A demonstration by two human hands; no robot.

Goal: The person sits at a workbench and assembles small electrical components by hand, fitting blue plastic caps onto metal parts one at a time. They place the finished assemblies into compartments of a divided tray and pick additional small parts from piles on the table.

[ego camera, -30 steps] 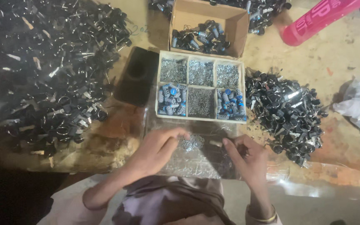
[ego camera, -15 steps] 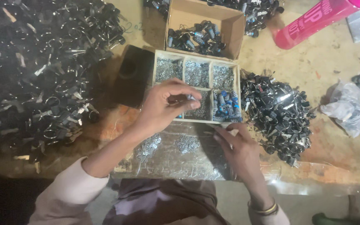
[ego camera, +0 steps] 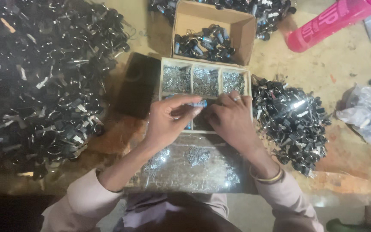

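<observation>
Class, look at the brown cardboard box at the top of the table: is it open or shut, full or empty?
Open and partly filled: the cardboard box has no lid, and dark small parts cover its floor.

Two hands, one tray, one box, one pink bottle and one bag are counted.

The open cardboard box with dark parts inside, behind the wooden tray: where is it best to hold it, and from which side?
Probably grip the cardboard box by its right side wall, coming from the right. That wall stands upright and bare, with open bench beside it. The near wall sits tight against the wooden divided tray, and both hands, left hand and right hand, work over that tray.
</observation>
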